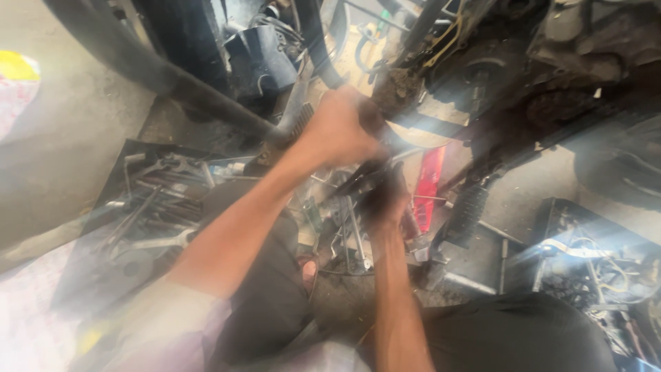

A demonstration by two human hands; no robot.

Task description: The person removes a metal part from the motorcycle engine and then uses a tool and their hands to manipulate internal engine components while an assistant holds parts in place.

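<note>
Far left: bare concrete floor (62,145), grey and dusty. Beside it a dark flat tray (148,200) holds loose wrenches (162,172) and other steel hand tools, dull and greasy, lying in a jumble. A thick black tube (131,62) runs diagonally above the tray towards the centre.

Centre: left hand (339,127) is closed in a fist on a dark part of the motorcycle underside (441,69); motion blur hides exactly what it grips. Just below and right of it, right hand (382,196), blackened with grease, is closed around a dark tool (361,180) of slim shape; its kind cannot be told. The two hands sit near each other, the tool between them. The person's dark trousers (268,275) fill the lower centre, with a sandalled toe (309,271) showing.

Right of the hands: a red plastic piece (428,182), flat and elongated, then a ribbed black rubber footpeg (468,207). Far right: a black box (599,255) with tangled wires, pale and yellow. Glare streaks cross the right half.
</note>
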